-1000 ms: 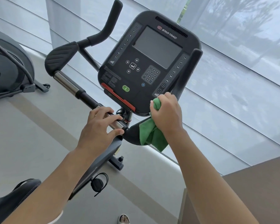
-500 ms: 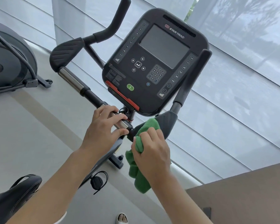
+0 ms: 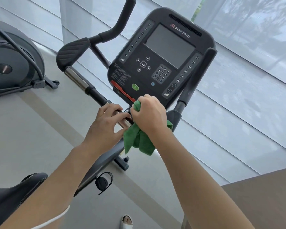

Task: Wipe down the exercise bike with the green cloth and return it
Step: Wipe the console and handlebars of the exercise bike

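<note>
R hand (image 3: 149, 115) grips bunched cloth (image 3: 139, 141) just below console (image 3: 162, 58), fingers curled round it; cloth tail hangs under hand. L hand (image 3: 106, 124) rests on handlebar (image 3: 92, 93) left of console, fingers curled over chrome grip, touching cloth edge. Seat (image 3: 12, 195) well below-left of console. 2nd machine (image 3: 13, 63) far left.

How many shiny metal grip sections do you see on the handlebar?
2. One bare metal section on the left bar below the left pad; another near the centre, under the left hand. The right side may hide more.
</note>
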`<action>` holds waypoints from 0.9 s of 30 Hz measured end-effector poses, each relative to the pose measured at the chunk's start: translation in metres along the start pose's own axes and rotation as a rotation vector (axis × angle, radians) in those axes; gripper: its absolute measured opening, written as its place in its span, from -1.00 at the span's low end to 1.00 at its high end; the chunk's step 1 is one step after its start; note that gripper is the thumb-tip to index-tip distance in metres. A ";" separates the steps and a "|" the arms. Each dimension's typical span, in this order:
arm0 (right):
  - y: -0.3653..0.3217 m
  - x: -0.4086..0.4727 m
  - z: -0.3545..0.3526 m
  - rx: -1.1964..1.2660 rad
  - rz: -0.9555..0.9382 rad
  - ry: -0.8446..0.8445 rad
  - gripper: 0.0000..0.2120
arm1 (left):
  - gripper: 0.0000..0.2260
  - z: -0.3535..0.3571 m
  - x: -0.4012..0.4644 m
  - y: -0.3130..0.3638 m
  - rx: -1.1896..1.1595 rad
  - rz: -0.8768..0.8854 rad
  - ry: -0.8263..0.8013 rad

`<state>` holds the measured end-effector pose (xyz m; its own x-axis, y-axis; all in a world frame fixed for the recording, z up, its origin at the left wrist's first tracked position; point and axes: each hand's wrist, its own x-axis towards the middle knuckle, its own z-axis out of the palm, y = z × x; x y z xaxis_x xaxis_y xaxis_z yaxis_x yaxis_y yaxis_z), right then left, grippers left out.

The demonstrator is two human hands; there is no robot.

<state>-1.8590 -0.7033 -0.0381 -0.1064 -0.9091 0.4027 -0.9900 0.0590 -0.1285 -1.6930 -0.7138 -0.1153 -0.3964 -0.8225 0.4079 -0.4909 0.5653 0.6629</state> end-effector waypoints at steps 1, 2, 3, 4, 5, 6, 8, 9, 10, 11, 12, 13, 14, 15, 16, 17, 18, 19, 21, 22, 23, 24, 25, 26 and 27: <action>-0.001 -0.012 -0.002 0.010 -0.035 0.025 -0.67 | -0.61 -0.002 0.000 0.000 0.007 0.011 -0.007; -0.002 -0.027 -0.004 0.028 -0.077 0.055 -0.70 | -0.62 -0.003 0.000 0.000 0.021 0.024 -0.009; -0.001 -0.044 -0.006 0.057 -0.111 0.081 -0.72 | -0.62 -0.004 -0.001 0.000 0.040 0.034 -0.009; 0.002 -0.061 -0.007 0.086 -0.136 0.100 -0.75 | -0.62 -0.004 -0.001 0.000 0.056 0.040 -0.010; 0.006 -0.076 -0.008 0.101 -0.158 0.118 -0.76 | -0.61 -0.005 -0.001 0.001 0.072 0.040 -0.015; 0.013 -0.089 -0.008 0.093 -0.177 0.138 -0.77 | -0.61 -0.005 -0.001 0.001 0.086 0.038 -0.020; 0.030 -0.101 -0.011 0.026 -0.210 0.170 -0.78 | -0.60 -0.006 -0.001 0.004 0.112 0.041 -0.032; 0.042 -0.097 -0.015 -0.012 -0.208 0.184 -0.78 | -0.60 -0.007 -0.001 0.005 0.126 0.045 -0.037; 0.055 -0.086 -0.021 -0.041 -0.174 0.194 -0.77 | -0.60 -0.007 -0.001 0.006 0.142 0.053 -0.037; 0.068 -0.070 -0.028 -0.063 -0.116 0.199 -0.76 | -0.60 -0.008 0.000 0.008 0.162 0.065 -0.030; 0.080 -0.050 -0.035 -0.076 -0.044 0.201 -0.74 | -0.60 -0.008 0.000 0.009 0.181 0.081 -0.021; 0.090 -0.029 -0.041 -0.086 0.025 0.200 -0.72 | -0.60 -0.008 0.001 0.010 0.193 0.096 -0.016; 0.098 -0.011 -0.045 -0.090 0.081 0.191 -0.71 | -0.60 -0.008 0.002 0.011 0.194 0.109 -0.016; 0.100 0.003 -0.046 -0.086 0.116 0.175 -0.70 | -0.61 -0.008 0.003 0.012 0.185 0.118 -0.018; 0.098 0.011 -0.045 -0.085 0.123 0.153 -0.70 | -0.62 -0.007 0.005 0.012 0.168 0.122 -0.021; 0.093 0.014 -0.042 -0.098 0.110 0.134 -0.69 | -0.62 -0.007 0.006 0.012 0.143 0.123 -0.022; 0.086 0.013 -0.039 -0.123 0.085 0.124 -0.69 | -0.63 -0.006 0.007 0.011 0.111 0.120 -0.018; 0.077 0.008 -0.037 -0.148 0.049 0.119 -0.68 | -0.64 -0.006 0.007 0.009 0.076 0.117 -0.010; 0.058 -0.012 -0.031 -0.165 -0.028 0.127 -0.69 | -0.63 -0.004 0.008 0.004 0.028 0.119 -0.001; 0.048 -0.023 -0.028 -0.154 -0.066 0.141 -0.70 | -0.63 -0.003 0.008 0.002 0.015 0.125 0.001; 0.037 -0.038 -0.022 -0.123 -0.109 0.151 -0.72 | -0.63 -0.001 0.008 0.000 0.008 0.132 0.005; 0.026 -0.054 -0.016 -0.072 -0.151 0.150 -0.75 | -0.63 0.000 0.009 -0.002 0.005 0.136 0.011; 0.018 -0.072 -0.009 -0.020 -0.197 0.137 -0.77 | -0.63 0.001 0.009 -0.003 0.005 0.139 0.017; 0.013 -0.089 -0.003 0.014 -0.251 0.128 -0.79 | -0.62 0.003 0.010 -0.004 0.010 0.140 0.022; 0.013 -0.102 0.002 0.017 -0.314 0.131 -0.79 | -0.62 0.004 0.010 -0.004 0.015 0.139 0.023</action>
<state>-1.8606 -0.6105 -0.0822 0.1910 -0.8212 0.5377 -0.9747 -0.2234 0.0051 -1.6976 -0.7239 -0.1165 -0.4435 -0.7371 0.5099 -0.4441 0.6749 0.5893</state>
